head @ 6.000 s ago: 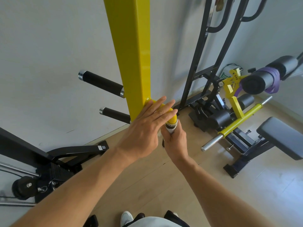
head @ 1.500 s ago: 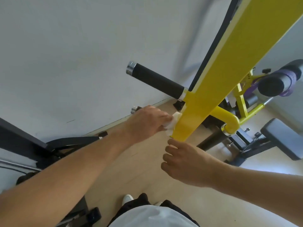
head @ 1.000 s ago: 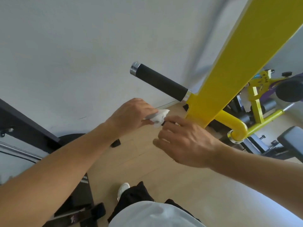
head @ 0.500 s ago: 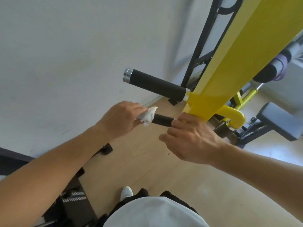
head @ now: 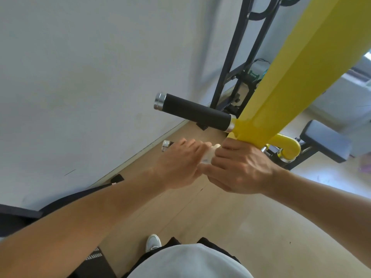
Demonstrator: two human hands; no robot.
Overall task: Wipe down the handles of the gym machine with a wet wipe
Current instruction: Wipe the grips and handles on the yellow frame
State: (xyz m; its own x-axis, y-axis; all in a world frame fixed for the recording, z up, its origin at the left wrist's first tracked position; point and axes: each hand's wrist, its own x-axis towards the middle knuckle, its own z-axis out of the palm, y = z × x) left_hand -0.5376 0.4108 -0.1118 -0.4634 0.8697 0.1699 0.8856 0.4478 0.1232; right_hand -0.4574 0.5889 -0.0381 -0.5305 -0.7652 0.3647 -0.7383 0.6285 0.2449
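Observation:
A yellow post (head: pixel 291 77) of the gym machine carries two black foam handles. The upper handle (head: pixel 197 112) sticks out to the left, bare, with a chrome cap. Only the chrome end of the lower handle (head: pixel 166 145) shows; my left hand (head: pixel 180 163) lies over the rest of it, fingers curled around the white wet wipe (head: pixel 208 156). My right hand (head: pixel 241 169) meets it just under the post, with curled fingers and thumb pinching the same wipe from the right. The handle's foam is hidden under both hands.
A white wall runs close along the left. Black frame bars (head: pixel 236 57) stand behind the post, and a padded bench (head: pixel 325 141) and a yellow curved tube (head: pixel 289 147) lie to the right. Black machine parts (head: pixel 20 215) sit at lower left on the wooden floor.
My left hand has slid with the wipe along the lower handle toward the post, covering the foam. My right hand has closed in onto the wipe. The camera has tilted slightly.

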